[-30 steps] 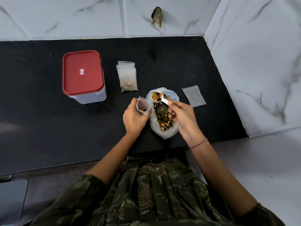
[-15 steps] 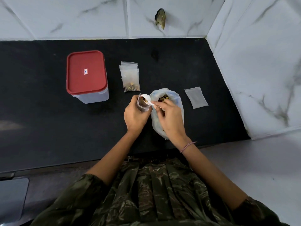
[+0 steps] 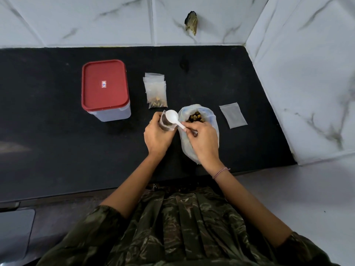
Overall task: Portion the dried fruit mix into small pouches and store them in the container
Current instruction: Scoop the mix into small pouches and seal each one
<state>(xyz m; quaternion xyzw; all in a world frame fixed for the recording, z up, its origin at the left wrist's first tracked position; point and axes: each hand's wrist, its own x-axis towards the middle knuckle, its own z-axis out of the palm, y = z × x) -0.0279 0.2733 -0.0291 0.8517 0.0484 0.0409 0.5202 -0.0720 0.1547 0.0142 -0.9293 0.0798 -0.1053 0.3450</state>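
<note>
Gripped by the left hand [image 3: 156, 137], a pouch [image 3: 165, 125] is being filled from a spoon [image 3: 172, 117] pinched by the right hand [image 3: 201, 140]; another scoop from the bag [image 3: 212, 120] seems needed.

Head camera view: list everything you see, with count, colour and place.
container: one, clear with red lid on, counter's left.
filled pouches: small stack, clear, right of the container.
fruit mix bag: one, whitish, centre, open.
empty pouch: one, clear, flat, right of the bag.
held pouch: one, clear, gripped left of the bag.
spoon: one, white, over the held pouch's mouth.
counter: one, black.
left hand: grips held pouch.
right hand: pinches spoon handle.
</note>
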